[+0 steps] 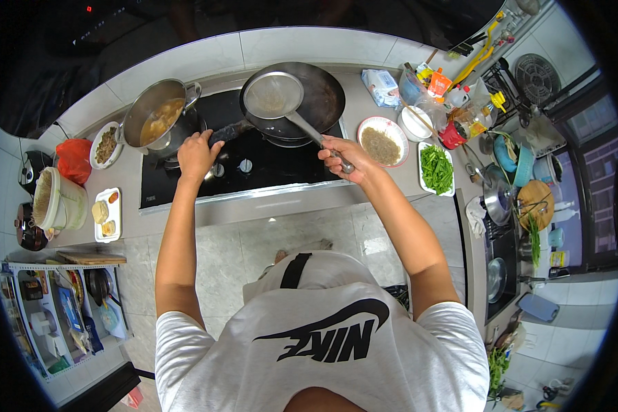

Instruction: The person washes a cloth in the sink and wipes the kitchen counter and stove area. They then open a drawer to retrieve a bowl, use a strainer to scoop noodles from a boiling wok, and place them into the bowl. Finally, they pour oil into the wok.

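My right hand (347,158) grips the metal handle of a fine-mesh strainer (274,95). The strainer is over the left part of a dark wok (322,98), with a few bits in its mesh. At the end of the wok's dark handle (230,133) is my left hand (198,157), thumb and forefinger on either side of it. The wok sits on the right burner of a black gas hob (283,165). Left of it, a steel pot (134,121) holds brownish broth with pieces of food (160,121). The wok's left interior is hidden by the strainer.
Right of the hob are a bowl of thin noodle-like strands (381,146), a white bowl (416,123), chopped greens (436,169) on a tray and a wipes pack (380,87). At left stand a dish of minced food (106,147), a white tray (108,195) and a bucket (69,203).
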The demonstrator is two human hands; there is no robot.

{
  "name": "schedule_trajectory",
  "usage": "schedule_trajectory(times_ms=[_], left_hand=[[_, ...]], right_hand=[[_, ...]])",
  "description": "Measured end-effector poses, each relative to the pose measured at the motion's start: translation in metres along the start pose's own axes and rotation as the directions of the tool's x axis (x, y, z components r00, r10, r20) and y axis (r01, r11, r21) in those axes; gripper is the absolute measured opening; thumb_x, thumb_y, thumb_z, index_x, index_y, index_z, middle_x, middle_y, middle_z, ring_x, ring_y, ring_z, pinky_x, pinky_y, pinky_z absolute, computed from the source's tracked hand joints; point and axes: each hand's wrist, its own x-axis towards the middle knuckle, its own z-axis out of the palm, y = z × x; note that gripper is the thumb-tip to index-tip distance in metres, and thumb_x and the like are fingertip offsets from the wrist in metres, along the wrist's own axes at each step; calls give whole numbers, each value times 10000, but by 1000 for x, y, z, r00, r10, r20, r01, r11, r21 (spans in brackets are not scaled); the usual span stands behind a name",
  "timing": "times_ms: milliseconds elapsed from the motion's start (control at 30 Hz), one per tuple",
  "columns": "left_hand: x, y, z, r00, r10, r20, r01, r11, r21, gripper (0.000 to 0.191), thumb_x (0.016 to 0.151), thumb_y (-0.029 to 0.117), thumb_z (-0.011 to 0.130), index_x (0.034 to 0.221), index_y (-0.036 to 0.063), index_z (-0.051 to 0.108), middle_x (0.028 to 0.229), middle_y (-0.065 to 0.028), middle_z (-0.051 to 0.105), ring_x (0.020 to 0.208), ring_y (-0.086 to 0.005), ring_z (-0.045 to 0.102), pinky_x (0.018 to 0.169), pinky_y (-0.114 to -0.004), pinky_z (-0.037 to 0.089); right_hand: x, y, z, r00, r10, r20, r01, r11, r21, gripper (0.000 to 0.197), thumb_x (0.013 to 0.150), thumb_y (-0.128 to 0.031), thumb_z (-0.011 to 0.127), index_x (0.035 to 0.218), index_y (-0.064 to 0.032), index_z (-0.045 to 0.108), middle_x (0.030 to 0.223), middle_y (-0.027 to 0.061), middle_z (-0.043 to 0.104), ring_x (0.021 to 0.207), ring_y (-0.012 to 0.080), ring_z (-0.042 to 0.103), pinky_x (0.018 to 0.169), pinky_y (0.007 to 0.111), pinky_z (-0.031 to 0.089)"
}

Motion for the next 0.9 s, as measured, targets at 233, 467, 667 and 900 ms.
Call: schedule_trajectory(times_ms=[233,467,667,900], left_hand=[[-1,-1,0,1000,17,-15,-17,1000,-12,412,795,404,640,1066,94,645,912,-124,633,863,-314,611,736,-405,489],[0,-1,0,1000,6,-1,-6,1000,-10,404,796,399,641,1064,97,647,925,-119,637,872,-309,611,747,-402,486],[0,-2,2,1000,18,-11,-18,1000,3,411,788,404,646,1064,99,650,919,-111,639,865,-297,617,741,-396,493],[0,0,-1,1000,13,7,-13,1000,0,411,802,408,635,1071,98,646,915,-128,634,860,-314,613,740,-400,489]], right_hand=[[-40,-15,9,985,-159,-72,144,973,-181,428,919,-110,484,1317,-78,330,696,7,485,477,52,399,399,193,325],[-52,-16,-17,944,-261,-204,209,947,-243,691,896,-96,481,1455,-62,77,691,15,466,484,74,397,413,213,330],[-61,-16,-35,936,-273,-221,221,947,-232,698,890,-99,486,1456,-69,78,688,15,462,481,76,394,409,212,328],[-78,-15,-40,925,-301,-231,266,949,-168,678,896,-129,506,1453,-97,122,697,15,482,467,70,399,396,208,328]])
